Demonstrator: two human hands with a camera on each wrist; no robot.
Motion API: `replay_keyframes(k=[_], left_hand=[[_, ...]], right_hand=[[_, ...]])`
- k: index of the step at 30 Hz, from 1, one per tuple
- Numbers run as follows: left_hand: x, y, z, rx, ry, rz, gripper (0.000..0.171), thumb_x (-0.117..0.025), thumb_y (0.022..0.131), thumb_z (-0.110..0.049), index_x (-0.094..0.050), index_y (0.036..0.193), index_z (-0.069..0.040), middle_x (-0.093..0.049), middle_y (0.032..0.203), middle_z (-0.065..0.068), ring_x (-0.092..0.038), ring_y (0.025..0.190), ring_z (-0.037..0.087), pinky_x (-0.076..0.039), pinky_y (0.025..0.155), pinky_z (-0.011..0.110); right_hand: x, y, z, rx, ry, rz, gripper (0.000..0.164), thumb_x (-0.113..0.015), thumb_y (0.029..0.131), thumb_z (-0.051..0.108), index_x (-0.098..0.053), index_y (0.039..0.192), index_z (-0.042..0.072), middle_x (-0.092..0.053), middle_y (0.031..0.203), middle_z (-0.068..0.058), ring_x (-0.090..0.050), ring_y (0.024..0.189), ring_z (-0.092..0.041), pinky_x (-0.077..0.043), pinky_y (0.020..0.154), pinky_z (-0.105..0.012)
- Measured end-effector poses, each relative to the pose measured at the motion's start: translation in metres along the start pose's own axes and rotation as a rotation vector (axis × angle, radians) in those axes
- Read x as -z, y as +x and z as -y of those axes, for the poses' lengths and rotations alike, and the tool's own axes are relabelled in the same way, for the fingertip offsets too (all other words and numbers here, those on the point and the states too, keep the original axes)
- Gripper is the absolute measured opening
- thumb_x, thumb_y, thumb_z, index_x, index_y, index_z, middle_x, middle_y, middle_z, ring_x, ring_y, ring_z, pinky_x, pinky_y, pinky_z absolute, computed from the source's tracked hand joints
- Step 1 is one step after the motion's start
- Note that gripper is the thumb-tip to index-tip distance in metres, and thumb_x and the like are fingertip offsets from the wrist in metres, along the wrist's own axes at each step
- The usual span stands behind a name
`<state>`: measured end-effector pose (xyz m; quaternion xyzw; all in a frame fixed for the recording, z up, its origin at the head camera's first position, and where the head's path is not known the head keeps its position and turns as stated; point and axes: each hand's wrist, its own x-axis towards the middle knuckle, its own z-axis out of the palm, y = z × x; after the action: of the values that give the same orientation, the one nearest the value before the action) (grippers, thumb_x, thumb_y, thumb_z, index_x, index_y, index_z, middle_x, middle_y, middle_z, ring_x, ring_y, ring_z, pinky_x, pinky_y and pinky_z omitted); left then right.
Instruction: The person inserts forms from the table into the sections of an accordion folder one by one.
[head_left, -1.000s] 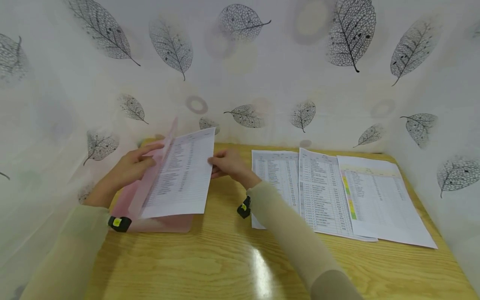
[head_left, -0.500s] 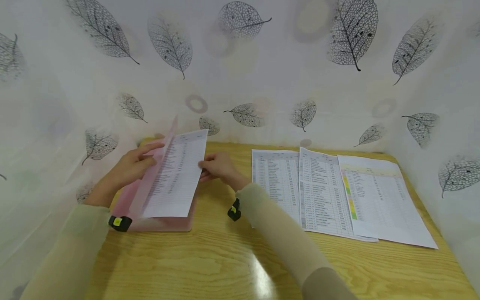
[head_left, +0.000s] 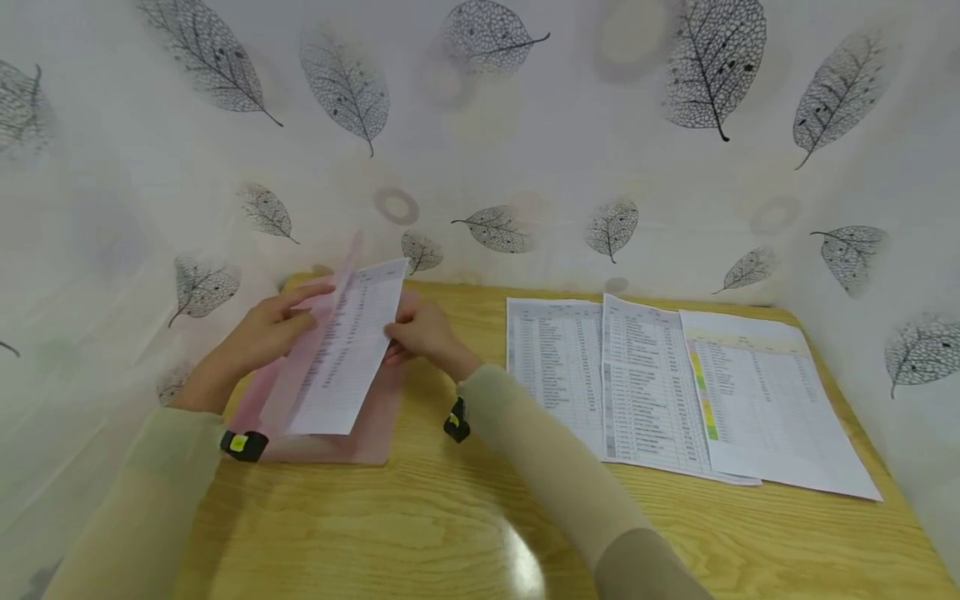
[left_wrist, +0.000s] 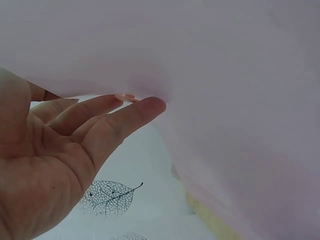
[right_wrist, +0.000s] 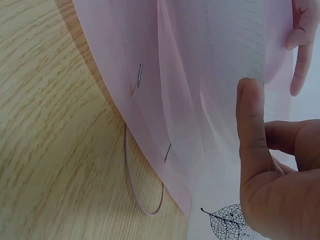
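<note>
A pink translucent folder [head_left: 352, 442] lies at the table's left. My left hand [head_left: 262, 333] holds its front cover [head_left: 311, 354] lifted, thumb on one side and fingers on the other. In the left wrist view my left hand [left_wrist: 75, 135] has nearly straight fingers against the cover [left_wrist: 225, 100]. My right hand [head_left: 416, 333] pinches the right edge of a printed sheet [head_left: 348, 358], which stands tilted partly inside the folder. In the right wrist view the thumb of my right hand [right_wrist: 270, 170] lies on the sheet [right_wrist: 230, 75] behind the pink folder [right_wrist: 125, 60].
Three printed sheets overlap on the wooden table [head_left: 450, 517]: one [head_left: 555, 358] beside my right forearm, a second [head_left: 648, 383], and a third with coloured marks [head_left: 765, 400]. Leaf-patterned walls [head_left: 525, 125] close in the back and sides. An elastic loop [right_wrist: 145, 200] lies under the folder.
My right hand has moved left with the sheet, which now stands steeper and sits deeper in the folder. The left hand still holds the cover up.
</note>
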<state>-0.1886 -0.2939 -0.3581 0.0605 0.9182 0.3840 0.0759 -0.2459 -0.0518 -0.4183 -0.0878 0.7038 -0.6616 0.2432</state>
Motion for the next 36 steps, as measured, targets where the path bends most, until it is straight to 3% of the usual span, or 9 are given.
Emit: replay_keyframes(k=[5,12,16,22,25,30,34,36], left_hand=[[0.000,0.000,0.001,-0.035,-0.022,-0.001,0.055,-0.048,0.109,-0.020,-0.041,0.163,-0.018,-0.051,0.141,0.020,-0.044,0.060,0.010,-0.040,0.056,0.027],[0.000,0.000,0.003,-0.052,-0.024,-0.009,0.055,-0.047,0.108,-0.019,-0.042,0.162,-0.017,-0.060,0.121,0.022,-0.042,0.056,0.010,-0.040,0.055,0.028],[0.001,0.001,0.003,-0.058,-0.011,-0.025,0.054,-0.048,0.107,-0.017,-0.044,0.161,-0.015,-0.059,0.100,0.015,-0.041,0.054,0.009,-0.040,0.055,0.028],[0.000,0.000,0.000,-0.067,-0.012,-0.027,0.053,-0.048,0.107,-0.015,-0.045,0.160,-0.014,-0.057,0.117,0.017,-0.040,0.054,0.009,-0.039,0.055,0.027],[0.000,0.000,-0.001,-0.065,0.005,-0.031,0.053,-0.048,0.107,-0.015,-0.045,0.160,-0.014,-0.057,0.101,0.014,-0.041,0.053,0.009,-0.040,0.055,0.027],[0.001,0.000,-0.002,-0.046,0.018,-0.035,0.054,-0.048,0.106,-0.017,-0.045,0.160,-0.016,-0.052,0.081,0.004,-0.044,0.055,0.010,-0.041,0.056,0.028],[0.002,0.000,-0.003,-0.050,0.024,-0.036,0.055,-0.049,0.106,-0.017,-0.046,0.160,-0.015,-0.051,0.079,0.003,-0.045,0.057,0.010,-0.042,0.058,0.027],[0.002,-0.001,-0.003,-0.055,0.029,-0.037,0.055,-0.049,0.106,-0.017,-0.045,0.160,-0.015,-0.055,0.087,0.006,-0.045,0.059,0.010,-0.042,0.059,0.027]], right_hand=[[-0.007,0.002,0.002,0.017,-0.022,-0.004,0.018,-0.062,0.099,0.001,-0.071,0.100,-0.015,-0.074,0.087,-0.033,-0.068,0.051,-0.016,-0.063,0.059,-0.035],[-0.017,0.006,0.000,0.001,-0.001,-0.034,0.016,-0.063,0.099,0.000,-0.070,0.097,-0.015,-0.073,0.086,-0.036,-0.067,0.049,-0.017,-0.061,0.054,-0.032],[-0.020,0.007,0.000,-0.023,0.010,-0.041,0.016,-0.064,0.100,0.001,-0.070,0.100,-0.014,-0.073,0.088,-0.036,-0.066,0.049,-0.017,-0.062,0.055,-0.033],[-0.024,0.010,-0.002,-0.067,0.034,-0.061,0.019,-0.065,0.100,0.002,-0.072,0.104,-0.014,-0.073,0.090,-0.036,-0.066,0.048,-0.016,-0.062,0.057,-0.033],[-0.025,0.013,-0.003,-0.079,0.055,-0.075,0.019,-0.066,0.100,0.003,-0.072,0.104,-0.015,-0.073,0.090,-0.035,-0.066,0.047,-0.016,-0.062,0.056,-0.032],[-0.027,0.014,-0.005,-0.083,0.102,-0.117,0.018,-0.068,0.098,0.002,-0.073,0.101,-0.015,-0.074,0.079,-0.030,-0.066,0.047,-0.016,-0.060,0.052,-0.030],[-0.030,0.014,-0.005,-0.078,0.121,-0.149,0.019,-0.069,0.097,0.003,-0.074,0.101,-0.015,-0.071,0.068,-0.021,-0.065,0.046,-0.014,-0.058,0.050,-0.028],[-0.032,0.013,-0.005,-0.076,0.125,-0.165,0.019,-0.070,0.096,0.003,-0.074,0.101,-0.015,-0.070,0.066,-0.019,-0.065,0.045,-0.014,-0.058,0.049,-0.028]])
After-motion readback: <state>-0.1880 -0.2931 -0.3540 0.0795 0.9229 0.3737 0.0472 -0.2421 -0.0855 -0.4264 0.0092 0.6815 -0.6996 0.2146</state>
